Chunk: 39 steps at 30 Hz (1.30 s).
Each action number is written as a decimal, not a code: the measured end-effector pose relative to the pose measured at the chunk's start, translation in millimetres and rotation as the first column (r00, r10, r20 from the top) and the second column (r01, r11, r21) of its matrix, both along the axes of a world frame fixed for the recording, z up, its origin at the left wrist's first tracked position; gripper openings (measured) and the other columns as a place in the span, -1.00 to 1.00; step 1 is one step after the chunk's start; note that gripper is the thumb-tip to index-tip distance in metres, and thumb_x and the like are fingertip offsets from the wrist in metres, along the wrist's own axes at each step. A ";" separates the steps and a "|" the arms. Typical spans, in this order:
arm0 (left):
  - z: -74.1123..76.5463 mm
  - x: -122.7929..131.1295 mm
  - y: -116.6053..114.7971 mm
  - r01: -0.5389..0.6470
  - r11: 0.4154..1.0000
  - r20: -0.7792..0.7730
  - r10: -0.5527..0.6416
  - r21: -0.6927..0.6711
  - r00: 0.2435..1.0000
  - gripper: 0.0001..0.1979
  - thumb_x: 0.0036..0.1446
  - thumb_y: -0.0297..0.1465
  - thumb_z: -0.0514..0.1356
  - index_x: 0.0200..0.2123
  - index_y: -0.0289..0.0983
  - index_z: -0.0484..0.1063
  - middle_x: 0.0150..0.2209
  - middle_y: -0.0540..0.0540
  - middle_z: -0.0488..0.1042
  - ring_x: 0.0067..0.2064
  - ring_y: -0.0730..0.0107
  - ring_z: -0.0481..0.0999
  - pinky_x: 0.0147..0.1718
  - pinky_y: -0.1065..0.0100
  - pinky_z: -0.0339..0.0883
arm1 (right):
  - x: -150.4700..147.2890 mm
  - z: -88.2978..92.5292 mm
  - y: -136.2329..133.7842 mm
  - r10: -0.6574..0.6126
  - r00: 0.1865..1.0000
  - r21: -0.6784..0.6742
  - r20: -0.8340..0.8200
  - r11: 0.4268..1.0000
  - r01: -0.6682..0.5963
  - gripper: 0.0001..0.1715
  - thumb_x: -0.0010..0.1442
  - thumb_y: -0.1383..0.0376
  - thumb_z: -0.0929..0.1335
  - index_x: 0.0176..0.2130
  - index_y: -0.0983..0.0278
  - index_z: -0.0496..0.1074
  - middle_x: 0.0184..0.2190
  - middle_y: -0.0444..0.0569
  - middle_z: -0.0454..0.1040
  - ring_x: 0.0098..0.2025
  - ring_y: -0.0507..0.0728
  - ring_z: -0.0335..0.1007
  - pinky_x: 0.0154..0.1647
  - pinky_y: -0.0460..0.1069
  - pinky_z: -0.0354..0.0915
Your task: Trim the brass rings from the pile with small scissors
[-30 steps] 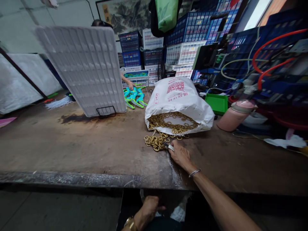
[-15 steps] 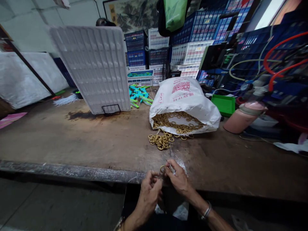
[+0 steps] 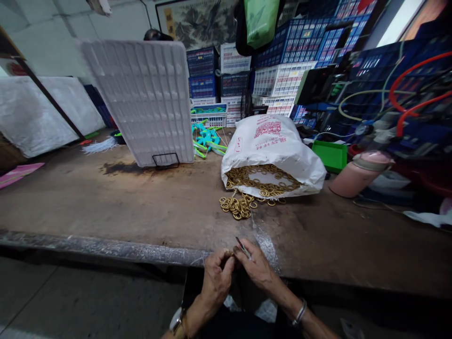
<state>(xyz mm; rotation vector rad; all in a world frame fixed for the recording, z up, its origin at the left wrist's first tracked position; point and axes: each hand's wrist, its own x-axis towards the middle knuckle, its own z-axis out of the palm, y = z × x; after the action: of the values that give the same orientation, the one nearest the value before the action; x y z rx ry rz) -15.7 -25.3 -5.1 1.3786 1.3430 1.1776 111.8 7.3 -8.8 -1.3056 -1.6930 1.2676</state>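
My left hand is closed at the table's front edge, thumb and forefinger pinching a gold ring that the fingers largely cover. My right hand is wrapped round a slim, knife-like tool; its dark, narrow end points up and to the left. The fingertips of both hands meet at the ring. Beyond them lies a small heap of gold rings, spilled before the mouth of a white sack. More rings show inside the sack.
A ribbed pale panel stands in a black wire holder on the wooden table. Turquoise and green pieces lie behind. To the right are a green tray and a pink bottle. Stacked crates line the back.
Both hands have drawn closer together, and the ring that showed between them is now mostly covered by fingers. The tool in my right hand shows more clearly. The view shifted slightly.
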 end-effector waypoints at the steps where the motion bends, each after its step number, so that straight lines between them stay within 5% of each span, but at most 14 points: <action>1: -0.4 -0.2 0.1 0.006 1.000 -0.011 -0.006 0.011 1.000 -0.84 0.01 -0.40 0.08 -0.56 -0.29 0.37 -0.56 0.01 0.34 -0.47 0.46 0.27 -0.42 0.46 0.14 | -0.3 -0.6 1.1 -0.003 1.000 0.002 0.005 1.000 0.003 -0.69 0.10 0.11 0.19 -0.48 0.28 0.21 -0.58 -0.21 0.19 -0.49 -0.02 0.13 -0.49 -0.14 0.09; 11: 9.1 0.0 -3.5 0.114 0.951 0.375 0.002 -0.287 0.927 -0.75 -0.03 -0.22 0.14 -0.52 -0.29 0.25 -0.66 0.12 0.18 -0.67 0.63 0.09 -0.67 0.53 0.02 | -4.6 2.6 2.2 -0.036 0.999 0.001 0.005 0.999 0.036 -0.70 0.08 0.12 0.19 -0.52 0.29 0.22 -0.61 -0.23 0.14 -0.51 -0.03 0.08 -0.50 -0.14 0.07; 18: 6.2 -4.8 -6.7 0.250 0.918 0.573 -0.031 -0.307 0.819 -0.70 0.02 -0.16 0.09 -0.49 -0.30 0.23 -0.65 0.10 0.20 -0.71 0.67 0.09 -0.71 0.55 0.00 | -4.5 8.7 1.9 -0.001 0.995 -0.129 -0.101 0.992 -0.012 -0.70 0.09 0.11 0.17 -0.46 0.28 0.22 -0.64 -0.20 0.26 -0.57 -0.03 0.17 -0.54 -0.13 0.11; 22: 9.8 -5.7 -5.3 0.194 0.931 0.577 0.023 -0.310 0.816 -0.72 0.01 -0.17 0.11 -0.46 -0.29 0.23 -0.62 0.09 0.23 -0.69 0.68 0.10 -0.71 0.56 0.02 | 0.6 6.5 5.9 -0.053 0.995 0.014 0.084 0.999 0.052 -0.71 0.11 0.16 0.14 -0.53 0.27 0.20 -0.65 -0.20 0.23 -0.57 -0.02 0.15 -0.54 -0.13 0.09; 25: 10.6 -7.0 -2.8 0.151 0.935 0.552 0.056 -0.322 0.832 -0.71 0.01 -0.16 0.11 -0.46 -0.28 0.22 -0.60 0.08 0.25 -0.68 0.67 0.12 -0.71 0.57 0.04 | 3.5 3.4 4.6 0.018 0.973 0.121 0.231 0.992 -0.047 -0.81 0.09 0.28 0.13 -0.51 0.26 0.19 -0.62 -0.20 0.23 -0.56 -0.02 0.14 -0.53 -0.13 0.06; 30: 10.2 -9.4 1.1 0.105 0.938 0.497 0.079 -0.331 0.864 -0.70 -0.01 -0.14 0.11 -0.45 -0.27 0.20 -0.59 0.08 0.26 -0.67 0.65 0.15 -0.71 0.57 0.07 | 1.1 1.2 -1.2 0.133 0.905 0.145 0.405 0.968 -0.207 -0.78 -0.12 0.49 0.13 -0.43 0.25 0.20 -0.56 -0.16 0.30 -0.52 -0.01 0.19 -0.48 -0.13 0.06; 39: 11.8 -10.5 1.4 0.077 0.950 0.429 0.064 -0.303 0.901 -0.67 -0.01 -0.11 0.09 -0.44 -0.27 0.20 -0.57 0.06 0.28 -0.65 0.64 0.19 -0.72 0.57 0.08 | -2.5 0.7 0.0 0.119 0.844 0.154 0.523 0.961 -0.231 -0.67 -0.18 0.53 0.12 -0.36 0.25 0.20 -0.57 -0.16 0.32 -0.52 0.00 0.22 -0.48 -0.14 0.01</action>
<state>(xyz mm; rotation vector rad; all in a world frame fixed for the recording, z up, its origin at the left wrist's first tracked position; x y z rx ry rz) -26.2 -24.0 6.7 0.8281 1.1373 1.1262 109.3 7.3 -8.1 -1.4656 -2.2957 0.8372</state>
